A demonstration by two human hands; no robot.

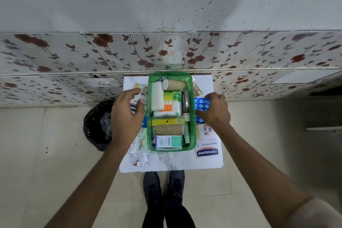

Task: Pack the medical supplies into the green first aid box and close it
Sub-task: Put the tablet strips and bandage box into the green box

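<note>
So the plaster box (pixel 207 151) lies near right on the white surface (pixel 172 163). Green box (pixel 171 149) sits open in the middle, stuffed. Left hand (pixel 125 116) hovers spread beside it, right hand (pixel 214 111) pinches a blue pill strip (pixel 202 104).

Floral-tiled wall (pixel 74 55) at 12 o'clock, beige tile floor (pixel 37 163) below, black-bagged bin (pixel 97 126) at 9 o'clock.

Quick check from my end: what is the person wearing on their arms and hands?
Both hands, left and right, are bare: no gloves, rings, watch or bands that I can see. The forearms are bare too. A light beige short sleeve shows on the right upper arm; no sleeve is visible on the left arm.
</note>
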